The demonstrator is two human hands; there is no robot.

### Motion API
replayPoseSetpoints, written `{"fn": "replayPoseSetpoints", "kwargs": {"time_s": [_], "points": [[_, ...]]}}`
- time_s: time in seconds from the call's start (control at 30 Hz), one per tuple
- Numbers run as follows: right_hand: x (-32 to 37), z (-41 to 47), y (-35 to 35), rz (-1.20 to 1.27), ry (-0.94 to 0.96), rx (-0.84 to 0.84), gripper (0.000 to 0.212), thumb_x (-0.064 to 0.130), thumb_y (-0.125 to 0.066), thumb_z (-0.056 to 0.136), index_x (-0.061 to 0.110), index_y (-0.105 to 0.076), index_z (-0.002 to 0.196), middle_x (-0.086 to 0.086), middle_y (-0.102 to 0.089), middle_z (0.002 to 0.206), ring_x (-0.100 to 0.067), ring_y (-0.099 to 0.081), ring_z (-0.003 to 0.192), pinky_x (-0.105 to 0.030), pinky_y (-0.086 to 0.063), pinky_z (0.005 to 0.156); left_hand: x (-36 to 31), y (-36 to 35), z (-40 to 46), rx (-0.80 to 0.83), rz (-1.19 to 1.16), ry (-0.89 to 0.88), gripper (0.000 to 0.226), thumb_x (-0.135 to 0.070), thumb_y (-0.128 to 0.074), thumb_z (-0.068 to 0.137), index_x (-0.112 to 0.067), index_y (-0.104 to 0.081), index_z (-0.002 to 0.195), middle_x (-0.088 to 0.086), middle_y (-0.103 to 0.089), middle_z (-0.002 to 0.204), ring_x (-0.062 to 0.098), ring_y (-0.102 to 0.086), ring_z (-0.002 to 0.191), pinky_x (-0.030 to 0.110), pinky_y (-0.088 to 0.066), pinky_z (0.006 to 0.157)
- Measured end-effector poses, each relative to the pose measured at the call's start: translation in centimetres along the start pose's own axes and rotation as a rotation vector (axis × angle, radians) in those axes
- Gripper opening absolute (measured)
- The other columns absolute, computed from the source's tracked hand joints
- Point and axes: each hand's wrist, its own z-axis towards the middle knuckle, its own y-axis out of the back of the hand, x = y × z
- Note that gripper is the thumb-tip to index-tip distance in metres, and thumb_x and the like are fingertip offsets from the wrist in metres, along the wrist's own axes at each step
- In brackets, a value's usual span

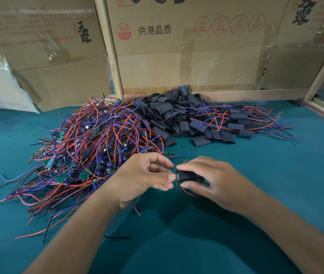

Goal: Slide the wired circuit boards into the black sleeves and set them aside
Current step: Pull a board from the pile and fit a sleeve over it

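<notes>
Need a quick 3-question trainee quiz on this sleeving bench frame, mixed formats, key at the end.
1. True or false: the right hand holds a black sleeve while the left hand pinches at its open end.
2. Multiple choice: where do the finished sleeved boards lie? A) far right on the green table B) in a carton C) near left
3. Fill in: the pile of bare wired boards lies to the ___ of the loose sleeve pile.

Key: 1 true; 2 A; 3 left
</notes>
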Motion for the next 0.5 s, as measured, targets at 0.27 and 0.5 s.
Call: {"fn": "replayPoseSetpoints", "kwargs": {"time_s": [0.27,0.5], "points": [[0.13,0.08,-0.15,-0.050,0.071,0.011,0.041,0.041,-0.057,0.096,0.010,-0.064,0.122,0.000,-0.067,0.104,-0.017,-0.059,0.095,-0.031,-0.047,0.081,-0.18,-0.18,0.00,-0.020,-0.019,0.047,0.030,0.000,-0.075,0.082,0.006,-0.061,0.108,0.012,-0.067,0.075,0.016,-0.062,0.056,0.024,-0.056,0.058],[0.23,0.05,-0.30,-0.072,0.075,0.002,0.037,0.034,-0.061,0.094,0.010,-0.064,0.121,0.000,-0.068,0.103,-0.016,-0.059,0.094,-0.029,-0.046,0.081,0.16,-0.31,0.24,-0.063,0.031,0.047,0.031,-0.004,-0.077,0.082,0.004,-0.060,0.107,0.003,-0.064,0.063,0.013,-0.056,0.050,0.024,-0.051,0.055]]}}
